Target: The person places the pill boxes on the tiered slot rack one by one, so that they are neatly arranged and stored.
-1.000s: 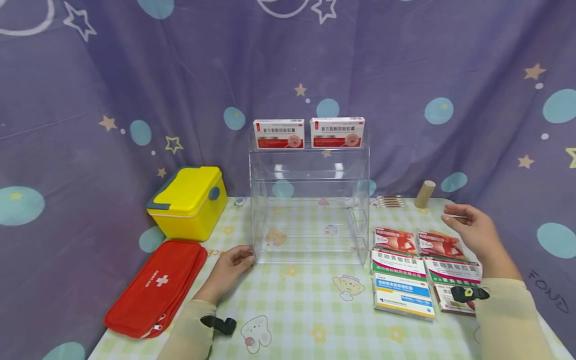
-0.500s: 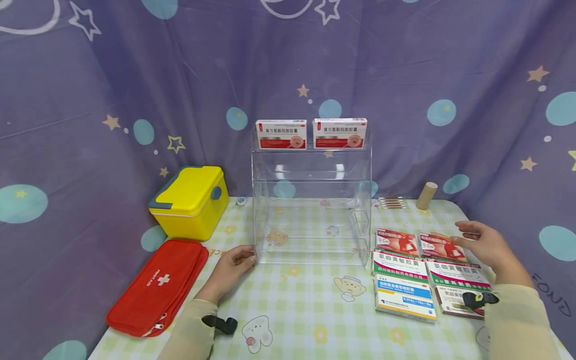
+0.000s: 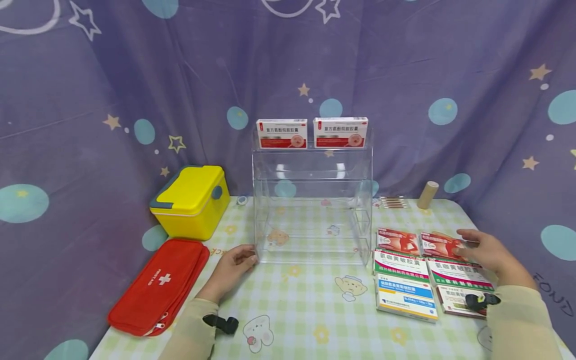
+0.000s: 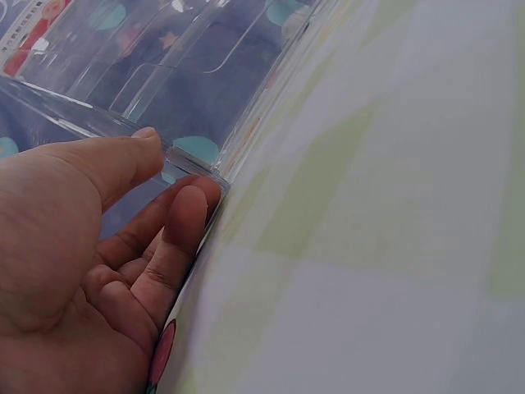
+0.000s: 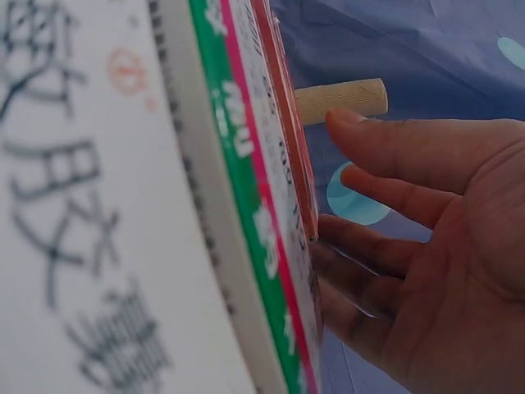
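A clear acrylic display rack point(image 3: 311, 172) stands mid-table with two white-and-red medicine boxes point(image 3: 340, 133) side by side in its top tier. My left hand point(image 3: 233, 270) holds the rack's lower left front corner; in the left wrist view the thumb lies along the edge and the curled fingers meet the corner. My right hand point(image 3: 495, 256) hovers at the right edge of the right-hand red medicine box point(image 3: 443, 246), fingers spread and loosely bent. In the right wrist view, the fingertips lie partly behind the boxes, so contact cannot be told.
Beside that red box lies another red box point(image 3: 398, 241). Nearer are green-and-white boxes point(image 3: 401, 265), a blue-and-white box point(image 3: 406, 297) and a brown-and-white box point(image 3: 459, 301). A bandage roll point(image 3: 427, 195) and cotton swabs point(image 3: 393, 202) lie behind. Left are a yellow case point(image 3: 191, 202) and red first-aid pouch point(image 3: 157, 287).
My right hand has come down and toward me, from above the table's right side to the right-hand red box. My left hand stays at the rack's corner.
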Tool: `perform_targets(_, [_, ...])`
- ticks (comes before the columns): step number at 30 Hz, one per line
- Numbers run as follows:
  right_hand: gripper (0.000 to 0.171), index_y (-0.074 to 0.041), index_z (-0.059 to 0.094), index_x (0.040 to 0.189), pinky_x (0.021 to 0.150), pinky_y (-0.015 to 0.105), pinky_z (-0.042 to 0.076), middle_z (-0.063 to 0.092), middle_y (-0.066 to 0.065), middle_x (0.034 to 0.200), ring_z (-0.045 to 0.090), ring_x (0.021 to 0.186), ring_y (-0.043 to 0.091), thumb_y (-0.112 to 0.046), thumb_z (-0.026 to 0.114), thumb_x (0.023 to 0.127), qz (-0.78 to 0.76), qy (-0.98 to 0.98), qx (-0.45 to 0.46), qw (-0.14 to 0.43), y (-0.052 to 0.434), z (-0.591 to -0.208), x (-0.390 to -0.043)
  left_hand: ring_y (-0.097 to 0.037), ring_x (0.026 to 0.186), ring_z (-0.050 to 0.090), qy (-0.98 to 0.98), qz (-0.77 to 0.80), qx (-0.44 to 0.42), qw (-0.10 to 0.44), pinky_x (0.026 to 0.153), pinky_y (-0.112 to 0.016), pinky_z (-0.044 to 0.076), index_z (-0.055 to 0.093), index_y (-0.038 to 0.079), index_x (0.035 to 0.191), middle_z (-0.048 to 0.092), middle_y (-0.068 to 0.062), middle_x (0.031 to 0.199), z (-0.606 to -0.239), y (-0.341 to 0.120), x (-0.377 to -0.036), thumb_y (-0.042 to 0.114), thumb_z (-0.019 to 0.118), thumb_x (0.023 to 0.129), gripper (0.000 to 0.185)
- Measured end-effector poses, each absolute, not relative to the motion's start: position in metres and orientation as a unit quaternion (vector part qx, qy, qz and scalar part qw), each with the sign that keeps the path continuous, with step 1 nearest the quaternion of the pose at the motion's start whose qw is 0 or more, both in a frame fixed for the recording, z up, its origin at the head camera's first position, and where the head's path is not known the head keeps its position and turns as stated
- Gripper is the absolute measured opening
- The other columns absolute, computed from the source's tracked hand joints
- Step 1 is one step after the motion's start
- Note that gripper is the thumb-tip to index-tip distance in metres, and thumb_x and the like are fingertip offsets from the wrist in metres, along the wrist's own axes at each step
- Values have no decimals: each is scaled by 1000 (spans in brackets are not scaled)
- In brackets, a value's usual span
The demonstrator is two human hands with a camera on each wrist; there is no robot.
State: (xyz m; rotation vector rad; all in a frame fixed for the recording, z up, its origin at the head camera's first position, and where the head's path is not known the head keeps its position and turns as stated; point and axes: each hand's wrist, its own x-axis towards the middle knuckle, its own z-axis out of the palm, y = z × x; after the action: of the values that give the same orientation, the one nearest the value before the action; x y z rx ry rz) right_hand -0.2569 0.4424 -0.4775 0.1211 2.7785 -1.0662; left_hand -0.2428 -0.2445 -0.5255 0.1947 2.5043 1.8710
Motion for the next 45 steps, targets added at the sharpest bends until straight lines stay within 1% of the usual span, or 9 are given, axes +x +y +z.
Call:
perform_targets(3, [81, 12, 34, 154, 96, 72, 45, 37, 45, 148, 43, 127, 60, -33, 73, 99, -353, 930, 37, 94, 443, -479, -258, -25, 95, 70, 799, 598, 62, 5, 79, -28, 60, 65, -1, 135, 72, -14, 110, -525, -245, -243, 10, 72, 101, 37])
perform_targets(8, [85, 14, 35, 152, 96, 72, 44, 39, 45, 145, 44, 125, 59, -33, 77, 96, -351, 931, 36, 95, 445, -480, -259, -25, 95, 70, 800, 597, 63, 7, 80, -27, 60, 65, -1, 135, 72, -14, 111, -525, -245, -243, 10, 72, 100, 38])
perform_targets(14, [84, 14, 37, 152, 88, 57, 55, 44, 43, 142, 53, 120, 55, -29, 80, 94, -361, 926, 46, 97, 445, -482, -259, -25, 95, 70, 801, 595, 63, 5, 80, -27, 60, 65, -1, 136, 72, -14, 110, -525, -245, -243, 9, 72, 101, 38])
perform_targets(17, [84, 12, 34, 154, 85, 53, 57, 40, 44, 145, 51, 121, 56, -23, 81, 92, -387, 915, 59, 91, 442, -482, -259, -24, 94, 71, 801, 596, 65, 1, 79, -27, 60, 65, -2, 135, 72, -14, 109, -526, -245, -244, 9, 72, 101, 36])
perform_targets(21, [86, 8, 30, 157, 85, 55, 56, 35, 43, 147, 46, 123, 58, -13, 80, 90, -419, 901, 85, 74, 439, -480, -259, -22, 93, 71, 798, 599, 66, -3, 79, -27, 60, 65, -3, 133, 72, -14, 108, -529, -246, -246, 8, 71, 101, 35])
perform_targets(24, [85, 8, 31, 157, 86, 58, 54, 37, 43, 144, 46, 121, 58, -11, 79, 90, -407, 906, 101, 61, 439, -480, -259, -22, 93, 71, 797, 600, 66, -4, 79, -27, 60, 65, -3, 133, 72, -15, 108, -529, -246, -247, 7, 71, 101, 35])
perform_targets(28, [77, 9, 37, 154, 84, 60, 52, 43, 41, 138, 47, 115, 55, -15, 77, 92, -379, 918, 105, 47, 441, -477, -258, -25, 95, 71, 796, 601, 70, -1, 79, -27, 60, 64, -4, 134, 71, -17, 109, -528, -247, -246, 8, 71, 101, 36])
perform_targets(35, [56, 8, 52, 144, 76, 52, 52, 53, 35, 128, 52, 107, 48, -16, 70, 97, -348, 932, 97, 13, 439, -473, -254, -30, 98, 70, 796, 601, 73, 0, 80, -28, 60, 62, -7, 135, 71, -17, 110, -527, -247, -244, 8, 70, 101, 38])
perform_targets(45, [50, 6, 56, 138, 77, 59, 51, 53, 38, 129, 51, 110, 53, -22, 70, 99, -336, 939, 75, 7, 444, -473, -253, -29, 98, 70, 794, 605, 65, 6, 80, -27, 60, 63, -5, 135, 71, -19, 111, -524, -244, -243, 9, 71, 101, 38])
